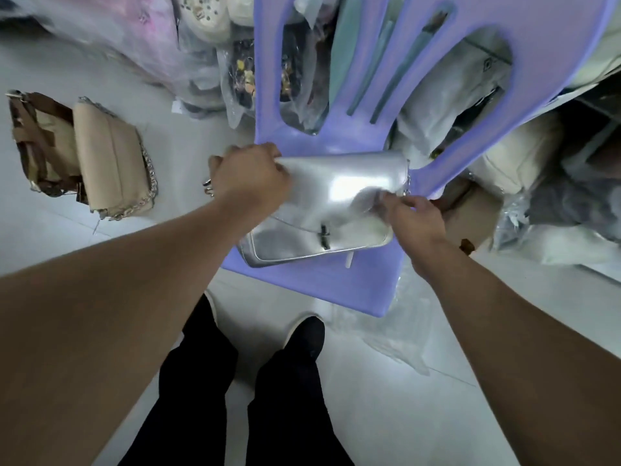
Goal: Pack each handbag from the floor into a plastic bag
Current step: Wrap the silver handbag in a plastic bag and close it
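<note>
A silver handbag (322, 210) lies on the seat of a purple plastic chair (322, 287), with its flap lifted. My left hand (248, 176) grips the flap's upper left corner and a piece of chain hangs below that hand. My right hand (413, 220) pinches the bag at its right side. Whether clear plastic covers the bag I cannot tell. On the floor at the left lie a beige handbag with a chain strap (111, 159) and a brown-strapped tan bag (37, 142), side by side.
Packed bags in clear plastic are piled behind the chair (208, 45) and at the right (554, 196). A sheet of clear plastic (396, 334) lies on the white floor under the chair's front. My legs and dark shoes (302, 341) stand before the chair.
</note>
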The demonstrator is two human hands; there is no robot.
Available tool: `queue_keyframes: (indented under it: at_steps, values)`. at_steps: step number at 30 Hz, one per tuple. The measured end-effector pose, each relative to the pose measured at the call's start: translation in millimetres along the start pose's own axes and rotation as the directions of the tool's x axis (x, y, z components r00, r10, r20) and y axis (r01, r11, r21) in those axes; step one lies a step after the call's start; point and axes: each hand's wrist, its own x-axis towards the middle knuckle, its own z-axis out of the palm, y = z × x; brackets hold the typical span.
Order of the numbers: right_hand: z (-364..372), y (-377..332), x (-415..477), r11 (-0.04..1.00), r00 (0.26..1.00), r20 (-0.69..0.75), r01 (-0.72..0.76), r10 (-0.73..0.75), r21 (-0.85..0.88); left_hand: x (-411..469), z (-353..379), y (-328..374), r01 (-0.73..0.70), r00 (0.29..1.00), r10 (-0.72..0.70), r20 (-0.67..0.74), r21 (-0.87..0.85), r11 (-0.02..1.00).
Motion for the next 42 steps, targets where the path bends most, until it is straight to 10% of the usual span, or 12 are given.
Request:
queue_keyframes:
  at_steps: [6, 11, 29, 34, 42]
  values:
    - [17.2, 22.0, -0.9, 0.996, 0.99, 0.118, -0.074, 0.078, -0.04, 4.3, 29.8, 4.1, 0.365, 0.93, -0.358, 0.087, -0.087, 0.927]
    - [22.7, 23.4, 1.3, 0.957, 0.987, 0.124, -0.136, 0.107, 0.257, 7.2, 44.6, -1.8, 0.532, 0.84, -0.467, 0.277, -0.248, 0.81]
    - [12.5, 58.7, -10.1, 0.906, 0.983, -0.028, -0.154, 0.179, 0.394, -12.6, 58.1, 45.1, -0.084, 0.993, 0.092, 0.067, -0.118, 0.989]
    - [-16.4, 107.0, -26.4, 0.93, 0.969, -0.17, -0.111, 0.179, 0.351, -57.1, 75.4, 113.2, -0.359, 0.925, 0.378, -0.041, -0.421, 0.833]
    - [-37.0, 234.1, -35.4, 0.888, 0.885, -0.269, -0.267, 0.38, 0.375, -163.0, 162.8, 171.3, -0.309, 0.761, 0.555, 0.336, -0.564, 0.765]
